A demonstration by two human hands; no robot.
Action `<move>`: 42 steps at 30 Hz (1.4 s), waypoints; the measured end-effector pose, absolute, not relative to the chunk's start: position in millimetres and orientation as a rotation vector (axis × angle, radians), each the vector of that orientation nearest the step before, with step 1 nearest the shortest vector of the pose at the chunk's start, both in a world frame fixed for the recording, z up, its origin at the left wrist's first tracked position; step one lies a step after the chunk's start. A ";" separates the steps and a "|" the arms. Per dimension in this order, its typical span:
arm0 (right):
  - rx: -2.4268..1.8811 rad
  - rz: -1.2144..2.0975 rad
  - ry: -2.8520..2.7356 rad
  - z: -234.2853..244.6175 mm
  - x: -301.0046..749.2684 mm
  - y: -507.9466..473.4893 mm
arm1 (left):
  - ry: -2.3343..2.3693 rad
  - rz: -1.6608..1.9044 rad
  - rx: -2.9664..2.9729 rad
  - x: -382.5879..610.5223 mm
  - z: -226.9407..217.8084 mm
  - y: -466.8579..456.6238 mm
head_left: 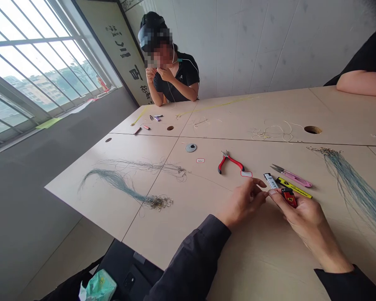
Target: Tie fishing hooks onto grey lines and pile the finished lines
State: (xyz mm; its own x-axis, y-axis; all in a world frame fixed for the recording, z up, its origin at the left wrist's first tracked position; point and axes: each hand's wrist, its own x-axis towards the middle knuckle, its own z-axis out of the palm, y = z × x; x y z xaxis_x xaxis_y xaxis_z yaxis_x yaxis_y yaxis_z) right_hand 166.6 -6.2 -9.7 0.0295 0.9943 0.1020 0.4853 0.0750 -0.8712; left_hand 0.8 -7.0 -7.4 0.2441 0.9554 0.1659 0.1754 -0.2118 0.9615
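Note:
My left hand (242, 200) and my right hand (301, 211) meet fingertip to fingertip low over the beige table (207, 234). Both pinch together as if on something very thin; I cannot make out what. A red lighter (288, 196) lies against my right fingers, next to a white lighter (271, 180) and a yellow lighter (293, 187). Red-handled pliers (229, 161) and pink thread snips (290, 175) lie just beyond my hands. A bundle of blue-grey fishing line with hooks (134, 190) lies to the left.
Another bundle of blue line (357, 188) fans out at the right. A person in black (172, 71) sits at the far side, hands raised; another person's arm (362, 81) rests at the top right. The table has round holes (312, 129) and a metal disc (191, 147).

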 end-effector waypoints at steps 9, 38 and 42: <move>-1.341 1.085 -1.534 -0.7 159.3 -7.3 | 0.893 1.198 1.413 1.1 -6.6 -4.6; -1.324 1.260 -1.332 0.8 158.6 -9.5 | 1.207 1.174 1.617 0.7 1.3 -1.2; -1.302 1.332 -1.235 2.3 157.7 -9.9 | 1.214 1.151 1.609 1.2 -0.1 -1.3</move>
